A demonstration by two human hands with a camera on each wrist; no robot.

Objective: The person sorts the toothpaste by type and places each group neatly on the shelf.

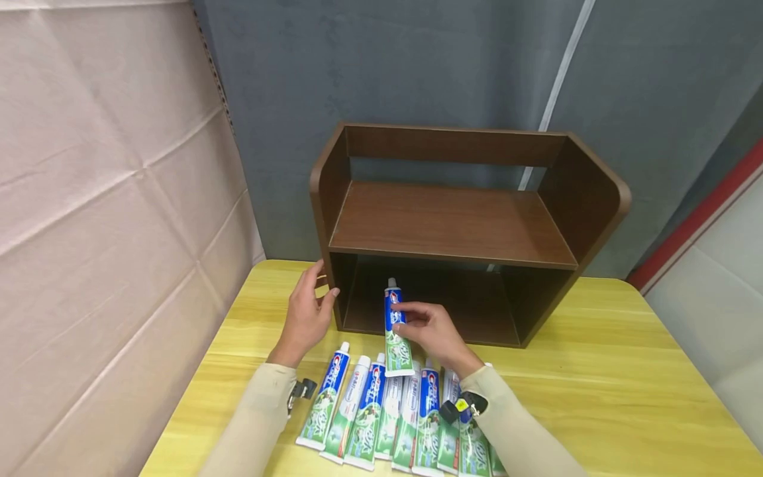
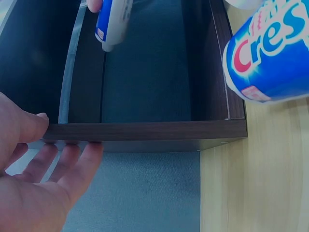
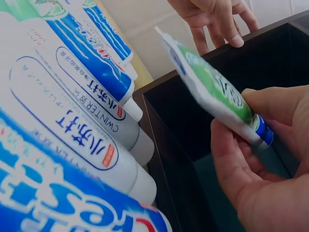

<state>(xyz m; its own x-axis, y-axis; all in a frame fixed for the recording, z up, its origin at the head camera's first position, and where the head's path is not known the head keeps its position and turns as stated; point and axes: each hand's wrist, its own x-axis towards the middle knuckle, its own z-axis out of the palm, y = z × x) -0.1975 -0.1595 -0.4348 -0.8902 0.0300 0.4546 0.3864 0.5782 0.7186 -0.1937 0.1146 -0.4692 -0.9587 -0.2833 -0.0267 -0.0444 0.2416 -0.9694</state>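
My right hand [image 1: 436,333] pinches a blue, white and green Crest toothpaste tube [image 1: 398,354] between thumb and fingers. The tube's capped end points into the lower compartment of a dark brown wooden shelf [image 1: 453,255]. At the shelf's left side panel, my left hand [image 1: 305,317] holds the panel's front edge, thumb on the inner side and fingers along the outer side, as the left wrist view shows. Below the hands lies a row of several toothpaste tubes [image 1: 320,404], some blue-topped and some white-topped, caps toward the shelf. My right forearm covers part of the row's right end.
The shelf stands on a yellow wood-grain table [image 1: 632,384], with an upper board [image 1: 453,218] over the lower compartment. Behind it hangs a grey curtain [image 1: 417,59]. A pale cloth wall [image 1: 119,199] borders the left, and a red-edged white panel [image 1: 703,218] the right.
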